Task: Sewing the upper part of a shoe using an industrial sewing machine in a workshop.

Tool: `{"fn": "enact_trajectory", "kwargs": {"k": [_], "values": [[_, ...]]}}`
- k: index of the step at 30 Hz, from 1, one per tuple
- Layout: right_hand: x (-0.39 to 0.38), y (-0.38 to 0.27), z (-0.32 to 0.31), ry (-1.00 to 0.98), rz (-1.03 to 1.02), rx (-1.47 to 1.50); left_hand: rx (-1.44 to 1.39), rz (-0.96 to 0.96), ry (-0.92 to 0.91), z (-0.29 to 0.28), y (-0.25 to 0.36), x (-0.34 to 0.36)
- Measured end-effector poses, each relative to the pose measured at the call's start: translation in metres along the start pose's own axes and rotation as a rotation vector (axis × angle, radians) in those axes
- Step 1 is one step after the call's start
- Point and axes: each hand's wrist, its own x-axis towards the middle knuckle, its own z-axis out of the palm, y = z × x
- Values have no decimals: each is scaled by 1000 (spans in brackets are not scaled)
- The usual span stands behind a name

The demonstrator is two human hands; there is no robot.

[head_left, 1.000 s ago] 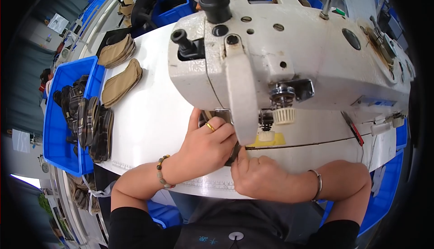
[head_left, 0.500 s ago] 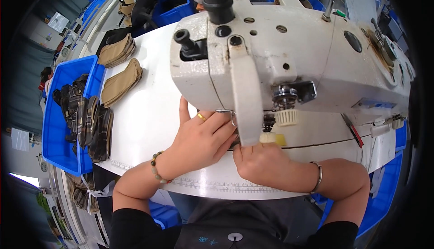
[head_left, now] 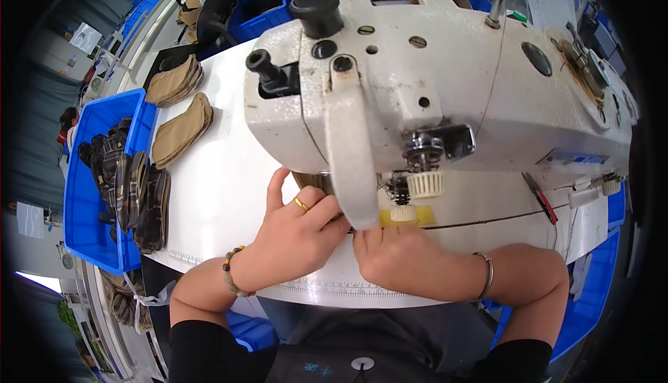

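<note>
A white sewing machine (head_left: 390, 84) stands over the white table, its light lever (head_left: 351, 153) hanging in front of the needle area and hiding it. Under the machine head, a brown cloth piece (head_left: 314, 181) shows just beyond my left hand (head_left: 296, 237). This hand's index finger is stretched while the others press down on the cloth beside the lever. My right hand (head_left: 396, 254) is closed in a pinch right of the lever's lower end; what it grips is hidden. A thin dark strip (head_left: 487, 223) runs along the table from behind that hand to the right.
On the left stands a blue bin (head_left: 94, 237) with plaid cloth pieces (head_left: 149, 209) hanging over its edge. Two stacks of tan cloth pieces (head_left: 182, 129) lie near it. Red-handled snips (head_left: 541, 201) rest at the right. A ruler scale (head_left: 334, 289) follows the table's front edge.
My left hand has shifted slightly left and nearer to me, with more brown cloth showing beyond it. My right hand moved slightly left. More of the yellow piece shows beneath the machine.
</note>
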Motion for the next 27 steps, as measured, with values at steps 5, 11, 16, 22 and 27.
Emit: {"fn": "enact_trajectory", "kwargs": {"k": [5, 11, 16, 22, 27], "values": [[-3, -10, -7, -3, -43, -86, -89, 48, 154, 11, -6, 5], [-5, -14, -7, 63, -59, -76, -25, 89, 286, 16, -3, 5], [-5, -13, -4, 70, -74, -47, -123, 96, 226, 20, -2, 10], [-5, -13, -2, 71, -91, -30, -371, 65, 240, 39, -7, 8], [-4, -12, -5, 46, -103, -37, -408, 77, 225, 38, -8, 9]]}}
